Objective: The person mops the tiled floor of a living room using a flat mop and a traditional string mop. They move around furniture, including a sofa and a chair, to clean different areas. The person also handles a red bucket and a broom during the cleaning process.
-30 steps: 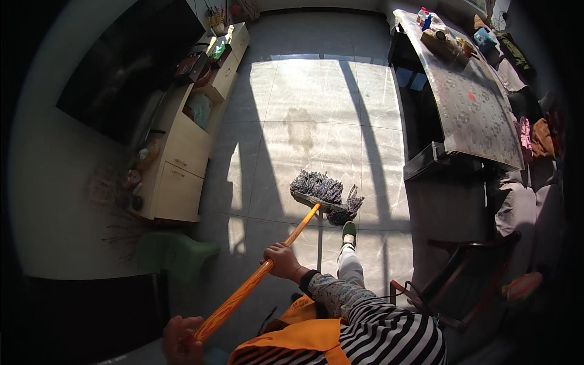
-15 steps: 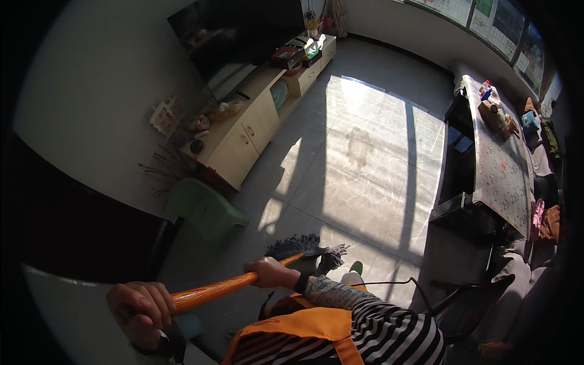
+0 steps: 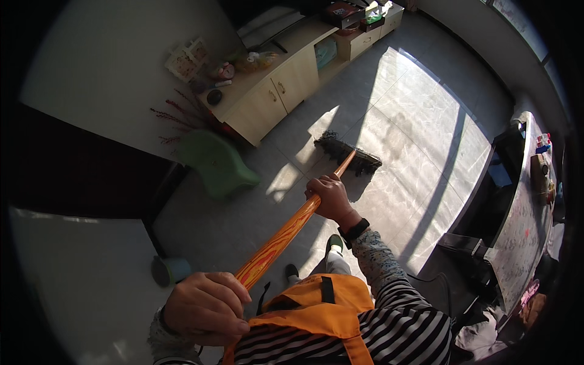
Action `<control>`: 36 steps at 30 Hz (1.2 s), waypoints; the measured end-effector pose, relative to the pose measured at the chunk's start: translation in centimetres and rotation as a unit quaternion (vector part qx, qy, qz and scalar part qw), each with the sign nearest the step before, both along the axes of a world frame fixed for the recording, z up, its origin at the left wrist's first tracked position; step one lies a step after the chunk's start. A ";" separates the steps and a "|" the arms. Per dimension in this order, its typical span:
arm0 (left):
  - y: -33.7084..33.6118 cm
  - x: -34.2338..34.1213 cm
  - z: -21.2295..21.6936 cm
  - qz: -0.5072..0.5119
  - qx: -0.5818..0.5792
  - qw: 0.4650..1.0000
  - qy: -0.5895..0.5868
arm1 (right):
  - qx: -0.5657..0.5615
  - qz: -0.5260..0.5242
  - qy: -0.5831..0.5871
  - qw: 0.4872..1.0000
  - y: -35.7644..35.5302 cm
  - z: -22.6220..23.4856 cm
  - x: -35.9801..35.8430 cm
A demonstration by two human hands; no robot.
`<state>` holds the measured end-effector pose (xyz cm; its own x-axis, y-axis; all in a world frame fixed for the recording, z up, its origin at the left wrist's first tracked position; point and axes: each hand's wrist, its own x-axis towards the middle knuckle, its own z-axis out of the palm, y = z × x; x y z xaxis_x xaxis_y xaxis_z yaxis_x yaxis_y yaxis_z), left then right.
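Mop (image 3: pixel 278 243) held slantwise across the view, its wood-grain orange handle running from low left up to the head. Left hand (image 3: pixel 207 307) nearest, fingers curled closed round the top end of the handle. Orange apron (image 3: pixel 328 331) just beside it, over black-and-white stripes; dark patch on its front, no lettering readable. Right hand (image 3: pixel 330 196) grips farther down the shaft, black band (image 3: pixel 354 230) at the wrist. Green shoe (image 3: pixel 334 242) beneath. Mop head (image 3: pixel 347 153), dark and stringy, lies at the tiled floor by the edge of the sun patch, right of a green stool (image 3: pixel 216 164). Half a second ago it sat lower in view, handle flatter; now it reaches well ahead of the shoes.

View has swung too: pale cabinet (image 3: pixel 261 109) now higher and more to the right, patterned desk (image 3: pixel 517 249) pushed against the right rim. Packages (image 3: pixel 542 145) on the desk carry red and blue, print too small to read. Wall plaque (image 3: pixel 185 59) above the cabinet's near end: markings blurred.
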<state>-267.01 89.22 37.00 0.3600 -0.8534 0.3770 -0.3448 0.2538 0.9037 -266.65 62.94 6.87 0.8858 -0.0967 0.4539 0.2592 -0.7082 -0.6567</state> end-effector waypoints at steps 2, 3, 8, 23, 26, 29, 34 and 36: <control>-4.8 0.9 -2.7 -0.010 0.033 0.999 -0.025 | -0.012 -0.049 0.002 0.999 -4.9 -2.1 1.3; -7.1 1.6 -4.4 -0.018 0.043 0.998 -0.030 | -0.016 -0.077 0.000 0.997 -7.0 -3.4 1.9; -15.4 3.6 -15.2 0.050 -0.007 0.995 -0.081 | -0.092 -0.247 0.044 0.964 -13.5 -11.1 5.0; -1.3 0.0 -18.1 0.200 0.088 0.972 -0.084 | -0.018 -0.098 0.173 0.980 4.0 -15.6 9.3; 5.1 -2.6 -16.7 0.237 0.108 0.963 -0.064 | -0.041 -0.029 0.181 0.982 11.0 -14.1 8.1; 12.3 -5.5 -13.4 0.301 0.087 0.949 -0.024 | -0.063 0.035 0.211 0.975 19.3 -11.4 5.2; 25.8 -11.7 -7.7 0.328 0.147 0.932 0.033 | -0.102 0.134 0.235 0.957 32.1 -7.6 -2.2; 30.2 -14.6 -5.6 0.364 0.145 0.916 0.083 | -0.118 0.177 0.241 0.947 36.2 -6.0 -5.1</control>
<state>-281.59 119.43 31.38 0.9058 -0.4191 0.0618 -0.1797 -0.2479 0.9520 -271.76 99.18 0.91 0.9533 0.2993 -0.0397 0.2185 -0.7747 -0.5934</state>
